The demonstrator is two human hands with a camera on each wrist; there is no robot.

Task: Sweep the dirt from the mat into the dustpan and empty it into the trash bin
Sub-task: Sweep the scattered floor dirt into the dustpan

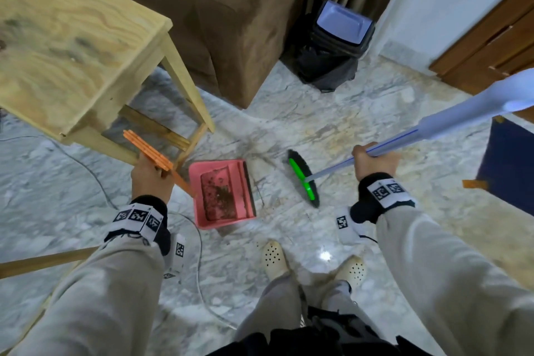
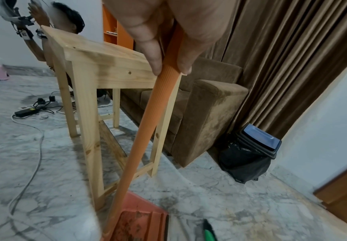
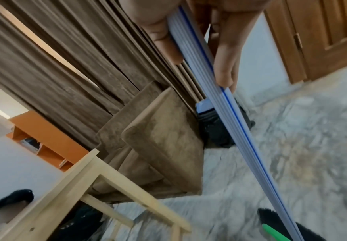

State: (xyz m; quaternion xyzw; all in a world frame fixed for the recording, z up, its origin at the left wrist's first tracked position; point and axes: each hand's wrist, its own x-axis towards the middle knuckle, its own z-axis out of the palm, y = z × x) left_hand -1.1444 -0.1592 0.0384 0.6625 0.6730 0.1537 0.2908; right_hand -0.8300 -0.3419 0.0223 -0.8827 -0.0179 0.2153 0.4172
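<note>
Left hand (image 1: pixel 150 176) fingers curl round the dustpan (image 1: pixel 221 192) handle, right hand (image 1: pixel 372 162) wraps the broom (image 1: pixel 303 179) shaft – loaded pan, beside the broom, risks spilling dirt if tilted.

I see my left hand (image 1: pixel 150 178) gripping the orange ribbed handle (image 1: pixel 153 154) of the pink plastic dustpan (image 1: pixel 221 193), dirt inside, on the marble floor (image 1: pixel 332 130). My right hand (image 1: pixel 374 162) grips the pale blue broom handle (image 1: pixel 427 131); its green-backed black brush head (image 1: pixel 303 178) sits just right of the dustpan.

Dustpan (image 1: pixel 222 193) lies left of broom head (image 1: pixel 303 179); trash bin (image 1: pixel 335 43) stands beyond both
</note>
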